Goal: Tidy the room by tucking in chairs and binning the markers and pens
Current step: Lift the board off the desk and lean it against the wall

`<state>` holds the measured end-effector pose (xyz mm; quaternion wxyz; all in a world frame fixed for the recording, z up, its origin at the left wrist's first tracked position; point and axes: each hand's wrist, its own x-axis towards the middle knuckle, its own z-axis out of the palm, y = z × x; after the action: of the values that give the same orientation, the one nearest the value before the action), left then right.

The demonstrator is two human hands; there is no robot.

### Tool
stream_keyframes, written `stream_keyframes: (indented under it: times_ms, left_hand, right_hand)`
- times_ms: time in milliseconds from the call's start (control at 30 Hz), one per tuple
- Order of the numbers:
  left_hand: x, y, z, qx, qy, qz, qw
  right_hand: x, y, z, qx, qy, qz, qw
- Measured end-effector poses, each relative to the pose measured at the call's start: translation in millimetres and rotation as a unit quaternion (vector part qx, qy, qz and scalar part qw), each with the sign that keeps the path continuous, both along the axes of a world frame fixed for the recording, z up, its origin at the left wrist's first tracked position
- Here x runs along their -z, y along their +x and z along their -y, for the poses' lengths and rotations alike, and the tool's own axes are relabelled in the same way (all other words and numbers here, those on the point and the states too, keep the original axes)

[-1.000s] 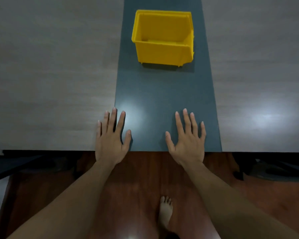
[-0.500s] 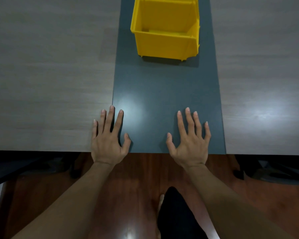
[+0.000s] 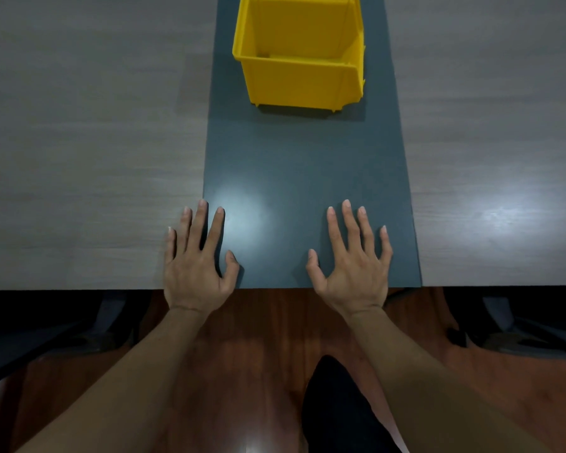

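Note:
A yellow plastic bin (image 3: 299, 80) stands on the dark grey centre strip of the table (image 3: 304, 178), at the top of the view; what shows of its inside looks bare. My left hand (image 3: 198, 261) lies flat at the table's near edge, fingers spread, across the seam between wood and grey strip. My right hand (image 3: 352, 261) lies flat on the grey strip, fingers spread. Neither hand holds anything. No markers or pens are in view.
Light wood tabletop (image 3: 79, 152) spreads to both sides. Dark chair parts sit under the table's near edge at the left (image 3: 46, 331) and the right (image 3: 517, 325). Red-brown wooden floor (image 3: 252, 348) lies below, with my dark trouser leg (image 3: 334, 410).
The view has shifted forward, so the bin sits higher and larger in the frame. A dark trouser leg has come in over the bare foot. Both hands stay flat on the table edge.

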<state>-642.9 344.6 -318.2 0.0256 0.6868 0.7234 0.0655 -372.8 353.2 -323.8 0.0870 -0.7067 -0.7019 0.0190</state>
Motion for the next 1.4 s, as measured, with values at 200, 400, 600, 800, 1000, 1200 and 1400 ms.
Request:
stream_keyframes:
  times_ms: [200, 400, 600, 800, 1000, 1200, 1400]
  left_hand:
    - [0, 0, -2, 0.001, -0.001, 0.006, 1.0]
    - [-1, -3, -3, 0.001, -0.011, 0.005, 1.0]
    - [-7, -3, -10, -0.01, -0.05, 0.007, 0.999]
    - [-7, -5, -16, -0.01, -0.066, 0.0, 0.998]
    - [-3, -6, -16, -0.006, -0.055, 0.003, 0.998]
    - [1, -7, -13, 0.0, -0.036, -0.003, 0.999]
    - [-4, -9, -9, 0.012, -0.054, 0.002, 0.998]
  right_hand:
    - [0, 1, -2, -0.002, -0.003, 0.006, 1.0]
    - [-2, -1, -3, -0.001, -0.015, 0.014, 1.0]
    - [-12, -3, -10, 0.002, -0.048, 0.012, 0.999]
    - [-9, -5, -17, 0.003, -0.036, 0.015, 0.999]
    - [-7, -4, -16, -0.001, -0.033, 0.019, 0.999]
    - [-5, -3, -13, -0.004, -0.049, 0.029, 0.998]
    - [-11, -1, -9, -0.019, -0.076, -0.001, 0.997]
